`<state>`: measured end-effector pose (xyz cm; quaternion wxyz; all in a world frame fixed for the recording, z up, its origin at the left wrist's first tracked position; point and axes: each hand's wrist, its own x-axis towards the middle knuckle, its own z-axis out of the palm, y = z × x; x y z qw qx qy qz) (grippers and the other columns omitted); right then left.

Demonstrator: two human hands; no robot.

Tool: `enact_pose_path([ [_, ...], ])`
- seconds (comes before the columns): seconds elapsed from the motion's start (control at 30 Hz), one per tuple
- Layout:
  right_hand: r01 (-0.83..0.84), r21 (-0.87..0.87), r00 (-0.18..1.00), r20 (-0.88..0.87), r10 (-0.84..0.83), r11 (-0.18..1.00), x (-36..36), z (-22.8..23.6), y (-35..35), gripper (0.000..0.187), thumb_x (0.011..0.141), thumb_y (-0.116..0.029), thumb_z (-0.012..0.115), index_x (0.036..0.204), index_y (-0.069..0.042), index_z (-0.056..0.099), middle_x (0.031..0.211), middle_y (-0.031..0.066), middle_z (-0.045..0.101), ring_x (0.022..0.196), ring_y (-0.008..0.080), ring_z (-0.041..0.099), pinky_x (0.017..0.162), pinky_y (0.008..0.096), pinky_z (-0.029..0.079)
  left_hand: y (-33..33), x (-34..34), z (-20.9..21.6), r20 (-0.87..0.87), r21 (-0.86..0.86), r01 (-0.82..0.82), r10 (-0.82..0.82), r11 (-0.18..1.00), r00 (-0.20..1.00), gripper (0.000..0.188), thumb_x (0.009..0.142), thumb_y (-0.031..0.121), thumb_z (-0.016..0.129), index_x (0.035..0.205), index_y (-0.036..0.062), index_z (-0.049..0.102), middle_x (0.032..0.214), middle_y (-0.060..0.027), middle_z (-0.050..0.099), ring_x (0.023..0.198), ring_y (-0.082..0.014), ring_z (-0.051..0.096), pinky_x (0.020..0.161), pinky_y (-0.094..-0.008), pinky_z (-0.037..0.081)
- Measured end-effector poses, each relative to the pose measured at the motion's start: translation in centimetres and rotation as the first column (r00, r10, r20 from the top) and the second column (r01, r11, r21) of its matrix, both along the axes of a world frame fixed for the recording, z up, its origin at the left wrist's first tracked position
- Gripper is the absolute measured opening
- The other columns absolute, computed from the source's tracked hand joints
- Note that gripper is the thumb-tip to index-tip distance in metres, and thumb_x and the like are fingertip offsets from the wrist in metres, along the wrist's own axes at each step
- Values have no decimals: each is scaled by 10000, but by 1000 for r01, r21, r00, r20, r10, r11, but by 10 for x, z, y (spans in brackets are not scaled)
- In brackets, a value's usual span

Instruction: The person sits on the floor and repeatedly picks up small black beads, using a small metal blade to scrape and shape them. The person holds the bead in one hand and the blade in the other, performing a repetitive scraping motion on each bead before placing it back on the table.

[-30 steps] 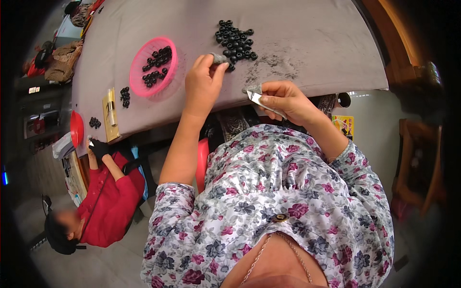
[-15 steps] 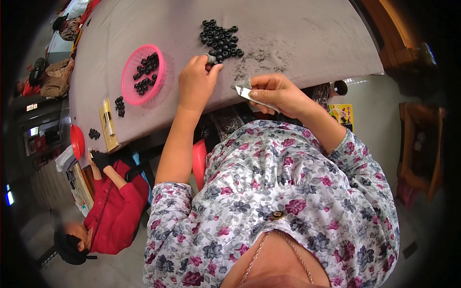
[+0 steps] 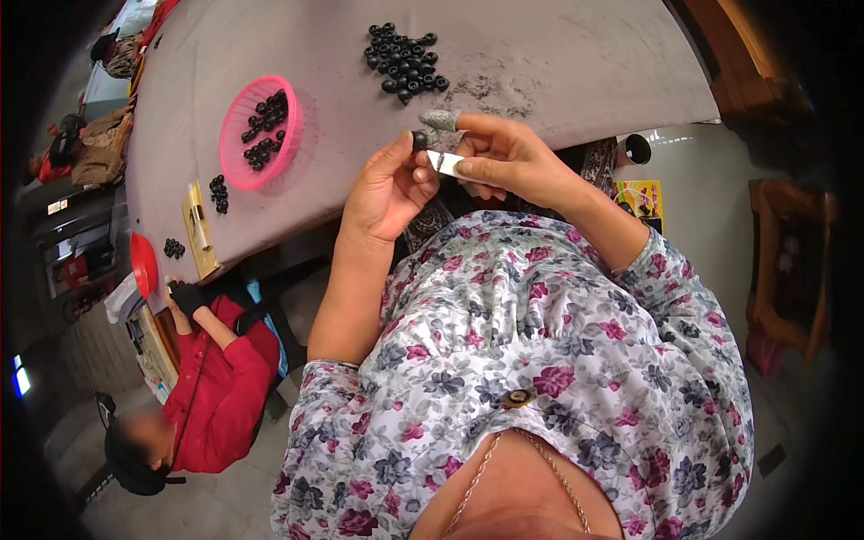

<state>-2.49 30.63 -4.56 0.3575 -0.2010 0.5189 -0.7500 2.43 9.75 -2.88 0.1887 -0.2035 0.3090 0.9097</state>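
In my left hand (image 3: 390, 187) a small black round piece (image 3: 419, 140) is pinched between thumb and fingers, much like the ringed, bead-like pieces on the table. My right hand (image 3: 508, 162) grips a pale utility knife (image 3: 454, 167), its tip close to the black piece. A grey finger cover (image 3: 439, 119) sits on my outstretched right index finger. Just beyond both hands lies a loose pile of the same black pieces (image 3: 400, 63), several showing a hole. Whether the blade touches the black piece cannot be made out.
A pink basket (image 3: 226, 126) with more black pieces stands at left on the cloth-covered table (image 3: 549, 54). Nearby are small clusters of pieces (image 3: 219, 193) and a yellowish strip (image 3: 200, 229). Dark crumbs (image 3: 490, 88) are scattered beyond my right hand. A co-worker in red (image 3: 211, 387) sits at left.
My left hand has come back from the pile toward me with a black piece. It now meets my right hand, whose index finger has stretched out over the knife.
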Motion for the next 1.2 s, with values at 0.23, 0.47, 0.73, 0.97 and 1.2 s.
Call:
enact_pose_path([
  [0.23, -8, 29, 1000, -2, 8, 1000, 0, 5, 5, 494, 902, -140, 631, 1329, 37, 455, 855, 47, 606, 602, 75, 542, 471, 200, 384, 9, 2, -8, -11, -16, 45, -45, 999, 999, 199, 915, 255, 649, 925, 60, 607, 808, -31, 612, 648, -111, 525, 579, -250, 451],
  [0.47, -34, -23, 999, 7, 34, 999, -2, 10, 8, 405, 898, -168, 638, 1243, 28, 553, 818, 18, 613, 596, 64, 541, 482, 199, 393, 0, 7, -9, -11, -2, 85, -85, 996, 996, 220, 944, 273, 601, 922, 54, 594, 755, -3, 546, 667, -109, 504, 589, -254, 417],
  [0.73, -75, -17, 997, -21, 75, 997, -5, 17, 7, 277, 906, -164, 634, 1116, 14, 603, 792, 6, 606, 573, 56, 532, 464, 191, 380, 7, 12, -2, -17, 3, 55, -55, 998, 998, 209, 951, 256, 594, 947, 48, 589, 760, -7, 536, 660, -120, 493, 586, -262, 412],
  [0.97, -57, -5, 998, -19, 57, 998, -1, 15, 5, 382, 889, -166, 637, 1207, 30, 560, 818, 15, 609, 583, 52, 524, 464, 189, 362, 13, 14, 6, -31, 27, 33, -33, 999, 999, 221, 962, 269, 568, 945, 49, 585, 777, -17, 519, 660, -108, 485, 572, -236, 406],
  [1.2, -104, -1, 994, -16, 104, 995, -4, 12, 5, 343, 903, -208, 629, 1164, 12, 592, 780, 2, 605, 581, 49, 522, 470, 191, 364, 12, 16, 6, -42, 70, 59, -56, 996, 998, 217, 960, 268, 573, 955, 51, 580, 764, -12, 507, 660, -108, 479, 575, -237, 404],
])
